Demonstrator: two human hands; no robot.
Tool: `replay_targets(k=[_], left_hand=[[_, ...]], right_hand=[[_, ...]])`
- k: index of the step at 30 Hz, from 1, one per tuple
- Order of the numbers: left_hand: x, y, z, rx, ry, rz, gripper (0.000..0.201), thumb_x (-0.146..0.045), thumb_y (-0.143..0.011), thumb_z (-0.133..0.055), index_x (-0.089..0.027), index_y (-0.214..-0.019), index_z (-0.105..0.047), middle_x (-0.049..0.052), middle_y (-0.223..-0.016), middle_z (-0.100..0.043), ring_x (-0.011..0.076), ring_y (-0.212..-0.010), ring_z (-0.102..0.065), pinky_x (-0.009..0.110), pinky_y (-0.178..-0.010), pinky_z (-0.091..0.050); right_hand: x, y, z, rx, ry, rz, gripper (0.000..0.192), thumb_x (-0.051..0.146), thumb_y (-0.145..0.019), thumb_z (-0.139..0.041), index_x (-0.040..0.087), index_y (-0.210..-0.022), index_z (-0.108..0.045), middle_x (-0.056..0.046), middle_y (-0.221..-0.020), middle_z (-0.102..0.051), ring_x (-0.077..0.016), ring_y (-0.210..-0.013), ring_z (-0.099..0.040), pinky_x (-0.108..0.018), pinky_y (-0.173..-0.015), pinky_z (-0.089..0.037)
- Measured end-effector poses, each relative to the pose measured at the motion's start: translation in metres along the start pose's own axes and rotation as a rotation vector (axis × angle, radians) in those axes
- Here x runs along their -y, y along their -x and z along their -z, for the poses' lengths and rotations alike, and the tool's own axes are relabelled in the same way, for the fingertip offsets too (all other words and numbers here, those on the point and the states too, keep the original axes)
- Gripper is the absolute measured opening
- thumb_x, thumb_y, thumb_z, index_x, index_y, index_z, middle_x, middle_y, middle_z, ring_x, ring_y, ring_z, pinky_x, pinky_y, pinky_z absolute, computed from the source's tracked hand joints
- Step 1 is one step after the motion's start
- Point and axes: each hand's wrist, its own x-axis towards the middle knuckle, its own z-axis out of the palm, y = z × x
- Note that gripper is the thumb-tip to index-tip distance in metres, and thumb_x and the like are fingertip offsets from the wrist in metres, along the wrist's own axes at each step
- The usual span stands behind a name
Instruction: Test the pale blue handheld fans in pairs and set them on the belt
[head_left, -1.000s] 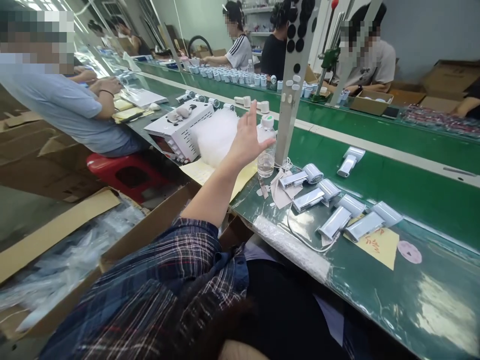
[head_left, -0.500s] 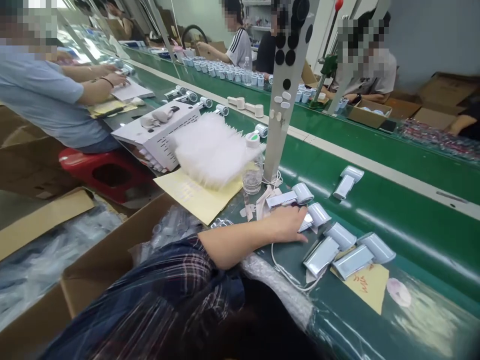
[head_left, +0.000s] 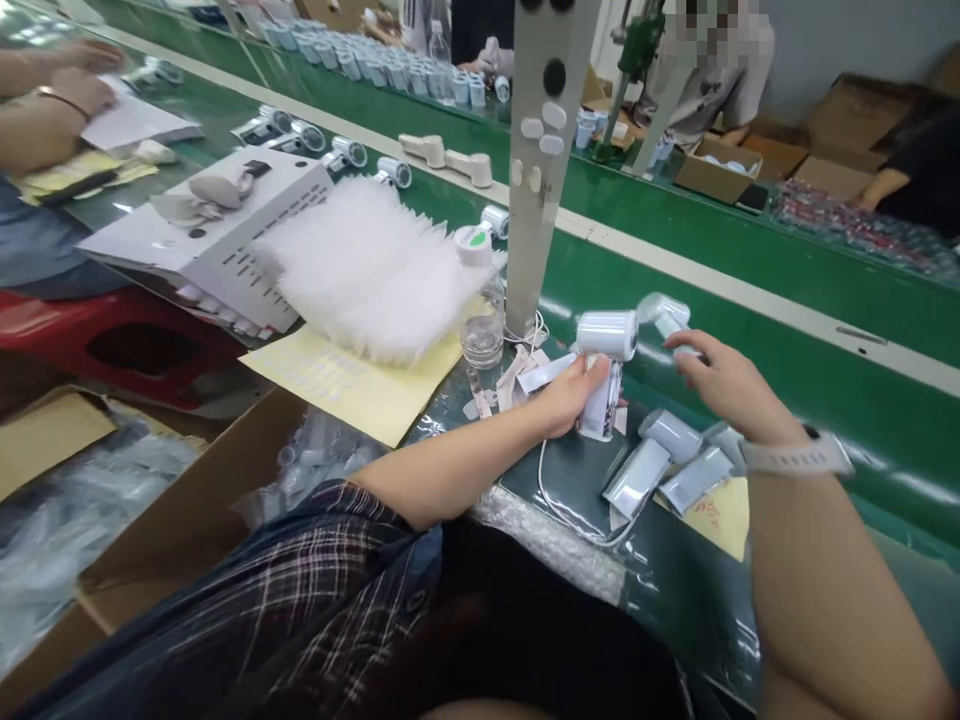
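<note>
Left hand (head_left: 568,395) closed around the handle of a white handheld fan (head_left: 604,372), holding it upright just above the dark green bench top (head_left: 675,580), round head on top and turned toward the conveyor. Right hand (head_left: 720,385) stretched forward over the bench, fingers (head_left: 682,345) loosely curled and touching a second fan (head_left: 664,312) at the near edge of the green conveyor belt (head_left: 750,340); whether actually gripping it, cannot tell. White watch (head_left: 799,455) strapped on the right wrist.

Just beside and below the right hand, two more fans (head_left: 667,465) lying flat on the bench, partly over a yellow slip of paper (head_left: 720,515). White cable (head_left: 570,515) looping along the bench below the held fan. Left of the left hand, a clear plastic bottle (head_left: 481,300) standing upright by a grey metal post (head_left: 544,150), then a heap of white foam bags (head_left: 367,265) on a yellow sheet (head_left: 352,385). Open cardboard box (head_left: 225,500) at the lower left, near the plaid sleeve (head_left: 300,590). Co-workers seated along the far side of the belt.
</note>
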Motion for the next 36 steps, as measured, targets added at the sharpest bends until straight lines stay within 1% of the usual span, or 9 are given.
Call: replay_targets(k=[5,7,9,11,17,20,26,29,36], left_hand=[[-0.004,0.022,-0.019,0.173,0.119,0.035,0.071,-0.083,-0.083,-0.083,-0.018,-0.111,-0.073,0.012,-0.105,-0.083,0.0294,-0.111,-0.081,0.043,-0.104,-0.066],[-0.010,0.033,-0.026,0.174,0.174,0.032,0.064,-0.077,-0.090,-0.080,-0.019,-0.115,-0.074,0.012,-0.112,-0.084,0.0319,-0.127,-0.077,0.046,-0.114,-0.063],[-0.012,0.041,-0.032,0.158,0.184,0.031,0.061,-0.074,-0.091,-0.080,-0.019,-0.115,-0.074,0.011,-0.113,-0.083,0.0332,-0.134,-0.074,0.048,-0.119,-0.061],[-0.012,0.046,-0.034,0.176,0.160,0.026,0.060,-0.074,-0.090,-0.080,-0.019,-0.111,-0.074,0.011,-0.110,-0.083,0.0350,-0.139,-0.072,0.050,-0.120,-0.061],[-0.013,0.047,-0.033,0.263,0.115,-0.043,0.060,-0.080,-0.089,-0.077,-0.021,-0.099,-0.070,0.008,-0.113,-0.082,0.0382,-0.143,-0.070,0.057,-0.116,-0.064],[-0.016,0.046,-0.031,0.266,0.104,0.001,0.069,-0.087,-0.089,-0.069,-0.019,-0.102,-0.072,0.014,-0.119,-0.082,0.0400,-0.141,-0.072,0.056,-0.112,-0.065],[-0.019,0.041,-0.027,0.242,0.151,0.086,0.082,-0.097,-0.086,-0.062,-0.017,-0.101,-0.073,0.017,-0.116,-0.082,0.0359,-0.131,-0.076,0.047,-0.104,-0.067],[-0.020,0.042,-0.029,0.226,0.180,0.077,0.090,-0.105,-0.082,-0.055,-0.018,-0.095,-0.070,0.016,-0.115,-0.082,0.0351,-0.129,-0.077,0.044,-0.100,-0.067],[-0.020,0.044,-0.034,0.137,0.134,-0.017,0.090,-0.109,-0.078,-0.054,-0.019,-0.081,-0.061,0.015,-0.122,-0.081,0.0317,-0.123,-0.078,0.043,-0.098,-0.068]], right_hand=[[0.009,0.129,-0.033,-0.228,-0.326,0.337,0.065,0.053,-0.105,-0.057,0.028,-0.164,-0.055,-0.015,-0.148,-0.071,-0.0332,-0.121,-0.070,-0.049,-0.099,-0.058],[0.002,0.163,-0.055,-0.355,-0.418,0.207,0.064,0.057,-0.104,-0.060,0.024,-0.159,-0.057,-0.015,-0.136,-0.076,-0.0305,-0.107,-0.074,-0.045,-0.089,-0.058],[-0.007,0.182,-0.079,-0.461,-0.340,-0.026,0.041,0.054,-0.104,-0.058,0.021,-0.125,-0.073,-0.012,-0.103,-0.081,-0.0264,-0.083,-0.071,-0.039,-0.074,-0.051],[-0.010,0.188,-0.100,-0.422,-0.105,-0.181,0.032,0.047,-0.105,-0.056,0.021,-0.098,-0.074,-0.010,-0.079,-0.075,-0.0243,-0.069,-0.064,-0.036,-0.066,-0.039],[0.012,0.175,-0.122,-0.173,0.156,-0.214,0.025,0.039,-0.106,-0.059,0.016,-0.110,-0.070,-0.012,-0.073,-0.072,-0.0263,-0.062,-0.064,-0.034,-0.061,-0.027],[0.012,0.172,-0.117,-0.191,-0.062,-0.147,0.015,0.035,-0.101,-0.059,0.023,-0.095,-0.064,-0.008,-0.076,-0.073,-0.0249,-0.065,-0.066,-0.034,-0.062,-0.035],[0.023,0.176,-0.098,-0.150,-1.057,-0.056,0.046,0.062,-0.086,-0.084,0.022,-0.104,-0.071,-0.003,-0.071,-0.074,-0.0222,-0.064,-0.070,-0.034,-0.063,-0.057],[0.035,0.175,-0.092,-0.063,-1.096,0.005,0.048,0.065,-0.084,-0.088,0.019,-0.098,-0.078,-0.001,-0.064,-0.068,-0.0189,-0.058,-0.065,-0.031,-0.056,-0.053],[0.071,0.173,-0.108,-0.214,-1.306,0.078,0.041,0.061,-0.099,-0.079,0.022,-0.090,-0.069,0.005,-0.057,-0.057,-0.0132,-0.051,-0.057,-0.026,-0.052,-0.048]])
